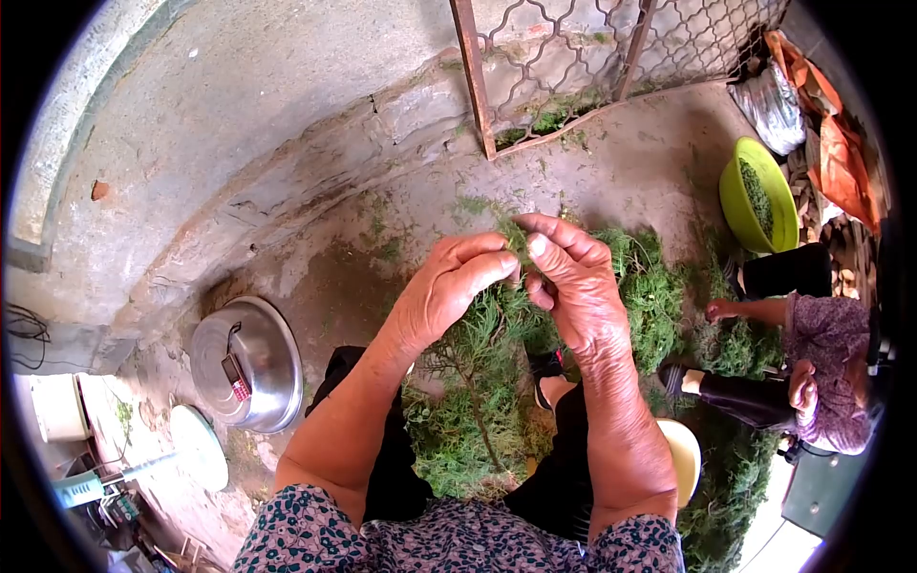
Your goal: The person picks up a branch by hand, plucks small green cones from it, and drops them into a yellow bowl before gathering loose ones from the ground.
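Both hands meet in front of me over the greenery. My left hand [451, 286] is closed, thumb and fingers pinching a small green sprig [516, 237] of feathery leaves. On the other side of it, my right hand [585, 286] is closed too, with the thumb pressed against the sprig. Part of the sprig is hidden by the fingers. Beneath the hands, leafy evergreen branches [444, 439] lie on the ground between my legs, a thin woody stem showing among them. More cut greenery [645, 306] is heaped just beyond my right hand.
An upturned metal basin [272, 358] with a phone-like object [235, 376] on it stands at left. A lime-green basin [790, 205] holding green bits is at upper right. Another person [829, 358] sits at right by the greenery. A rusty metal grille [478, 81] leans at the wall.
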`<state>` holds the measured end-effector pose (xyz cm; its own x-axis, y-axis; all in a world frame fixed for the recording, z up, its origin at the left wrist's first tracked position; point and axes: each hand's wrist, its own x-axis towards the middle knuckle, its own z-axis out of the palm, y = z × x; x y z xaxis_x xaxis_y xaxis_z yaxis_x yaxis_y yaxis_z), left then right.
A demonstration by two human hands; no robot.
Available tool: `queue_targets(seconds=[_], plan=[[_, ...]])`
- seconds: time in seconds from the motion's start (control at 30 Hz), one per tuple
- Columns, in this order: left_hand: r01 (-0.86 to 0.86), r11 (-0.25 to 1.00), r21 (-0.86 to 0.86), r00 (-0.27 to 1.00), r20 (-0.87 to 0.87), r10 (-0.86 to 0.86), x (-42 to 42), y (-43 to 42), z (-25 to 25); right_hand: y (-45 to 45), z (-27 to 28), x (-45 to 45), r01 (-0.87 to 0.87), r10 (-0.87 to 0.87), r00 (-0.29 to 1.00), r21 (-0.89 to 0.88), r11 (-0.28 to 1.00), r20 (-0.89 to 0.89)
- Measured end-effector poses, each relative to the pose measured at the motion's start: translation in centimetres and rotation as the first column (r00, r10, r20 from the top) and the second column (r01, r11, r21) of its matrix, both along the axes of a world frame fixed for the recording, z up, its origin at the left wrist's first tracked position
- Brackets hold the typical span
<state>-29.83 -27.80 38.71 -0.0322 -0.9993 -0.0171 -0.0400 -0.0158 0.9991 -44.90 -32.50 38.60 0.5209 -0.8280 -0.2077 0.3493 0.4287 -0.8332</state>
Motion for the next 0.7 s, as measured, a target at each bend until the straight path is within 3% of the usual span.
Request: queue_targets(seconds=[0.07,0.17,0.23,0.3,0.37,0.4,0.47,0.57,0.6,0.67,0.7], plan=[[-0.022,1.0,-0.001,0.999,0.026,0.022,-0.3,0.1,0.0,0.1,-0.3,0.3,0.068,-0.067,0.993,0.016,0.998,-0.093],[-0.066,0.996,0.064,0.997,0.04,0.063,-0.5,0.2,0.0,0.2,-0.6,0.3,0.063,-0.061,0.996,0.03,0.998,-0.061],[-0.036,0.995,0.088,0.997,-0.07,0.042,-0.1,0.2,0.2,0.1,-0.8,0.3,0.059,-0.058,0.997,0.038,0.998,-0.044],[-0.047,0.997,0.055,0.987,-0.153,0.055,0.1,0.1,-0.2,-0.2,-1.1,-0.1,0.023,-0.07,0.981,0.249,0.968,0.181],[-0.084,0.995,0.052,0.945,-0.312,0.096,0.1,0.1,-0.6,-0.5,-1.2,-0.2,0.047,-0.106,0.966,0.241,0.969,0.236],[-0.085,0.995,0.053,0.945,-0.312,0.097,0.0,0.0,-0.7,-0.7,-1.2,-0.3,0.072,-0.14,0.947,0.234,0.97,0.289],[-0.162,0.981,0.111,0.844,-0.499,0.196,0.1,-0.1,-0.7,-1.1,-0.4,-0.6,0.122,-0.22,0.912,0.281,0.952,0.347],[-0.299,0.952,0.072,0.819,-0.493,0.294,0.5,-0.2,-0.2,-1.4,-0.1,-1.6,0.109,-0.22,0.894,0.288,0.951,0.391],[-0.389,0.92,0.049,0.802,-0.474,0.364,0.7,-0.3,-0.1,-1.7,-0.5,-1.9,0.068,-0.129,0.909,0.163,0.984,0.396],[-0.434,0.901,0.017,0.794,-0.466,0.391,1.2,-0.6,-0.6,-1.6,-0.8,-2.2,-0.002,-0.019,0.966,0.081,0.997,0.257],[-0.471,0.882,-0.012,0.786,-0.46,0.413,1.4,-0.7,-0.9,-1.0,-0.5,-1.9,0.039,-0.052,0.991,0.098,0.994,0.127]])
